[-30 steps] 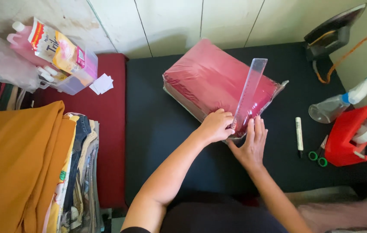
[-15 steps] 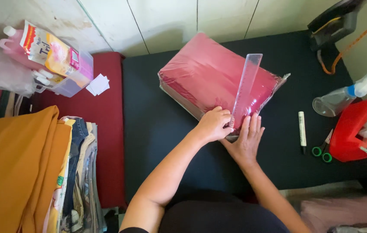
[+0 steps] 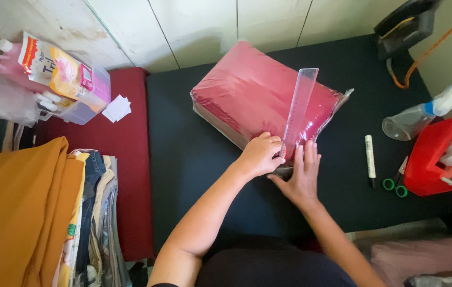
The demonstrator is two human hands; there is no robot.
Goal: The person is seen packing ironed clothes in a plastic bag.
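Note:
A red fabric bundle wrapped in clear plastic (image 3: 252, 95) lies on the black table (image 3: 194, 159). A transparent pinkish ruler (image 3: 299, 109) rests lengthwise on its right half. My left hand (image 3: 260, 154) is closed on the near edge of the package, beside the ruler's lower end. My right hand (image 3: 303, 175) lies flat with fingers spread, pressing the near corner of the package just right of the ruler's end.
On the right of the table sit a red tape dispenser (image 3: 438, 154), green-handled scissors (image 3: 396, 183), a white marker (image 3: 369, 155) and a spray bottle (image 3: 423, 111). An iron (image 3: 404, 26) stands at the back. Left: folded clothes (image 3: 34, 212), detergent pouch (image 3: 56, 69).
The view has shifted slightly. Both hands stay at the package's near edge; my right hand has flattened out more beside the ruler.

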